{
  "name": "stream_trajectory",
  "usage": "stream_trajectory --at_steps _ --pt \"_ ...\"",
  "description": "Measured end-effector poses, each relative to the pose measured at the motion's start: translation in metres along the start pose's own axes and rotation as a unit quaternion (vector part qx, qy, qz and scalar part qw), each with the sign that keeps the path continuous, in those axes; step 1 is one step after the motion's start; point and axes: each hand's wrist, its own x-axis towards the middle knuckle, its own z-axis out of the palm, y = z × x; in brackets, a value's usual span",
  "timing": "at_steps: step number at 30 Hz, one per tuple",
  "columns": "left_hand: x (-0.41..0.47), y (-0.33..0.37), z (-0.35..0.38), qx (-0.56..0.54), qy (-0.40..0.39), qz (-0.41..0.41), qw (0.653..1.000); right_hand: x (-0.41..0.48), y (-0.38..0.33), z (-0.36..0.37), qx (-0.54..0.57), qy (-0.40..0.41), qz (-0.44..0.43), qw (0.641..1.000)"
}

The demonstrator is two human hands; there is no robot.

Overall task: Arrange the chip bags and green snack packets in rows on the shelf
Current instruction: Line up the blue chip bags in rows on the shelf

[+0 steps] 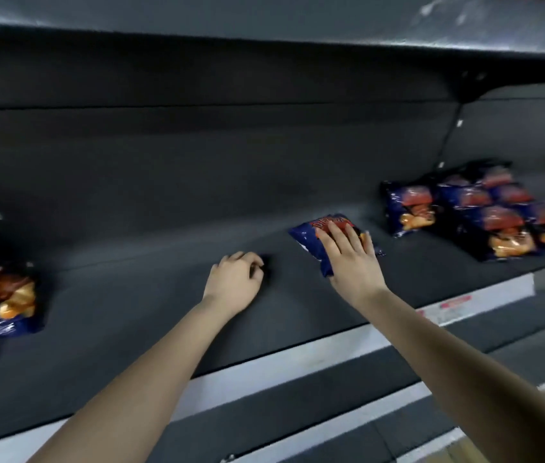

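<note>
Right hand [353, 259] lies flat on a chip bag [308, 233] on the shelf [130, 312]; left hand [234, 282] curled, empty.

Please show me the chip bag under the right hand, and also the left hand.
chip bag [308, 241]: head view, bare blue left part.
left hand [234, 284]: head view, back of the hand.

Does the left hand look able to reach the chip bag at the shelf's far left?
Probably yes: only bare shelf lies between the left hand and that chip bag.

Curled left hand [235, 283], palm down; flat right hand [351, 259], fingers straight.
</note>
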Motion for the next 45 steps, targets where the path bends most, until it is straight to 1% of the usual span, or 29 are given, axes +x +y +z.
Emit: stream_trajectory --at_steps 5,7,9,15,19,23,27,34,39,42,43,45 --pt "0.022 0.044 0.026 -0.019 -0.019 0.043 0.999 -0.021 0.064 0.009 -0.012 -0.003 0.096 0.995" --pt "0.031 0.061 0.035 -0.025 -0.026 0.052 0.998 -0.026 0.085 0.007 -0.035 -0.006 0.114 0.993" --pt "0.038 0.076 0.042 -0.027 -0.029 0.058 0.998 -0.03 0.103 0.01 -0.04 -0.03 0.13 0.99" --pt "0.053 0.105 0.059 -0.026 -0.041 0.068 0.997 -0.037 0.126 0.018 -0.002 -0.056 0.189 0.98" --pt "0.062 0.12 0.069 -0.024 -0.052 0.074 0.996 -0.034 0.137 0.021 0.022 -0.09 0.182 0.979" --pt "0.067 0.133 0.08 -0.024 -0.062 0.077 0.995 -0.033 0.147 0.025 0.052 -0.121 0.155 0.979" --pt "0.071 0.149 0.091 -0.026 -0.071 0.084 0.994 -0.035 0.154 0.026 0.042 -0.141 0.129 0.981" --pt "0.074 0.172 0.105 -0.026 -0.076 0.101 0.992 -0.032 0.165 0.033 0.042 -0.16 0.124 0.978" --pt "0.08 0.18 0.109 -0.014 -0.075 0.107 0.991 -0.035 0.18 0.031 0.048 -0.152 0.123 0.979" --pt "0.084 0.186 0.112 -0.005 -0.074 0.111 0.991 -0.033 0.191 0.026 0.067 -0.135 0.142 0.978" --pt "0.086 0.189 0.114 -0.004 -0.074 0.113 0.991 -0.032 0.193 0.024 0.094 -0.117 0.152 0.977" --pt "0.089 0.194 0.118 0.001 -0.073 0.117 0.99 -0.029 0.199 0.021 0.169 -0.046 0.173 0.969"
